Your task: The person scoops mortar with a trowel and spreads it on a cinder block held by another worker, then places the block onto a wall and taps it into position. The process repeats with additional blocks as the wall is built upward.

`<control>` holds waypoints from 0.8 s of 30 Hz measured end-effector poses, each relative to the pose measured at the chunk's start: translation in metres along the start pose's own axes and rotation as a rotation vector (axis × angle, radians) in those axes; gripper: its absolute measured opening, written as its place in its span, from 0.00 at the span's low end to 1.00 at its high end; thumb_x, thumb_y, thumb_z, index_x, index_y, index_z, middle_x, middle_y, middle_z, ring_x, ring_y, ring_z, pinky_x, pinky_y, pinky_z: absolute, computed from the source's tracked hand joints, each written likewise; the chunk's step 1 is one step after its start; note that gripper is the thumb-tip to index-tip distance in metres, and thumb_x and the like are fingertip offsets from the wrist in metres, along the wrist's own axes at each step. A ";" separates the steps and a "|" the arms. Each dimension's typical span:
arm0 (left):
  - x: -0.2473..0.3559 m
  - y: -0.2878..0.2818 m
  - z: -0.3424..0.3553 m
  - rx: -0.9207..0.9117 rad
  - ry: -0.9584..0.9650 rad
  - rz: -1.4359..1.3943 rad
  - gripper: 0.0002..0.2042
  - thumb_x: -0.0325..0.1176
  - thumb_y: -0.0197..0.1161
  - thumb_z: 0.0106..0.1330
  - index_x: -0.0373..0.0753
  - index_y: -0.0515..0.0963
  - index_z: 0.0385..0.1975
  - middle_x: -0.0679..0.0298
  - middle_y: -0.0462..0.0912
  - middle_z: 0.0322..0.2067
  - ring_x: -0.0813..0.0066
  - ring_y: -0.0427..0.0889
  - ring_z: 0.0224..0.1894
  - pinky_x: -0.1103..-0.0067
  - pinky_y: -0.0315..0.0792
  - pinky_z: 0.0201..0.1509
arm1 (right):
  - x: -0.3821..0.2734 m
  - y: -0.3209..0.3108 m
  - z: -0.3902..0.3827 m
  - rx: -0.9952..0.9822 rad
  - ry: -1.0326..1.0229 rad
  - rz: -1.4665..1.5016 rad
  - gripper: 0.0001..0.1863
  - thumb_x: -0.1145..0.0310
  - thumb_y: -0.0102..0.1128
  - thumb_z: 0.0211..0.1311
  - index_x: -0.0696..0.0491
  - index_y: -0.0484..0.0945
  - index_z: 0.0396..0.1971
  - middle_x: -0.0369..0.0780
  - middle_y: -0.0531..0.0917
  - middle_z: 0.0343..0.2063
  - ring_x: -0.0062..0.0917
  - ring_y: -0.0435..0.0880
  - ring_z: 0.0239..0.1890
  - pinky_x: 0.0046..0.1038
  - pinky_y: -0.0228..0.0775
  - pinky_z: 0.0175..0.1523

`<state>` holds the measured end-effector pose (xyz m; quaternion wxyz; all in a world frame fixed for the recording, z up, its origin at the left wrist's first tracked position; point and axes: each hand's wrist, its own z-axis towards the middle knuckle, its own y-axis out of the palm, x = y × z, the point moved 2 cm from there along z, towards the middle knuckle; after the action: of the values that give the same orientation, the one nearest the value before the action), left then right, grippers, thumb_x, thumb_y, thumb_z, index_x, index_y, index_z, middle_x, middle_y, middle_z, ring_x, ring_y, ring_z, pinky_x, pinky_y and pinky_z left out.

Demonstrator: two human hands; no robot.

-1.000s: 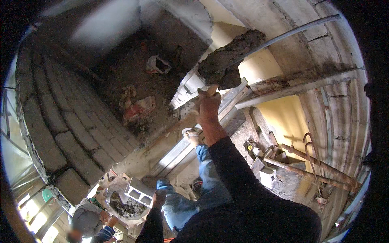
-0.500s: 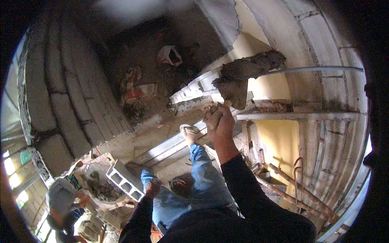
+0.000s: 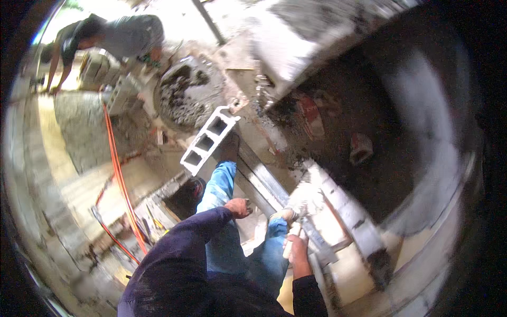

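Note:
My right hand is closed around the pale handle of a trowel, low and right of centre beside my knee. The trowel's blade is blurred against bright surfaces, so I cannot tell whether mortar is on it. My left hand is held with curled fingers above my other leg; what it holds, if anything, is hidden. Beyond that hand stands a hollow concrete block, its several openings facing up. Past the block, a round basin contains wet grey mortar.
A bent-over co-worker is at the upper left, near stacked blocks. Orange hoses or cables run along the left. A metal beam crosses near my feet. At right lies a pale wall edge beside a dark area with scattered bags.
My view has swung left, bringing the basin, block and co-worker higher up. My right hand has lowered the trowel from the mortar-topped ledge toward my knee.

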<state>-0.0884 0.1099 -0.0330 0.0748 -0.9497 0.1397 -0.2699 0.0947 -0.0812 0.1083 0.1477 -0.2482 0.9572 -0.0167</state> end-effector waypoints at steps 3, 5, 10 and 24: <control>-0.005 0.011 0.016 0.036 -0.030 -0.142 0.21 0.51 0.54 0.61 0.39 0.78 0.42 0.47 0.81 0.41 0.49 0.79 0.45 0.61 0.72 0.52 | -0.032 0.053 0.017 -0.275 -0.260 -0.503 0.11 0.73 0.59 0.49 0.54 0.74 0.35 0.36 0.77 0.22 0.23 0.75 0.17 0.27 0.70 0.23; -0.009 0.011 0.027 0.094 -0.030 -0.287 0.24 0.51 0.54 0.62 0.37 0.77 0.47 0.47 0.81 0.45 0.48 0.78 0.49 0.61 0.70 0.55 | -0.061 0.097 0.042 -0.273 -0.387 -0.951 0.12 0.72 0.61 0.48 0.58 0.76 0.35 0.42 0.81 0.25 0.32 0.81 0.26 0.32 0.73 0.34; -0.019 -0.021 0.056 0.103 0.025 -0.405 0.26 0.51 0.52 0.64 0.34 0.74 0.52 0.45 0.80 0.46 0.48 0.79 0.49 0.62 0.71 0.56 | -0.136 0.246 0.122 -0.380 -0.788 -1.448 0.18 0.73 0.63 0.46 0.59 0.76 0.40 0.51 0.81 0.32 0.46 0.81 0.38 0.37 0.73 0.45; -0.036 -0.158 0.062 0.380 0.076 -1.070 0.25 0.46 0.56 0.64 0.33 0.71 0.54 0.45 0.77 0.50 0.45 0.75 0.53 0.59 0.68 0.57 | -0.233 0.675 0.314 -0.442 -1.272 -2.793 0.14 0.60 0.59 0.50 0.56 0.82 0.25 0.49 0.84 0.31 0.43 0.84 0.36 0.42 0.77 0.42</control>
<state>-0.0492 0.2752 -0.0684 0.0920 -0.8478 -0.4093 -0.3245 0.0628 0.6352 -0.1988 0.3452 -0.8950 -0.2624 0.1048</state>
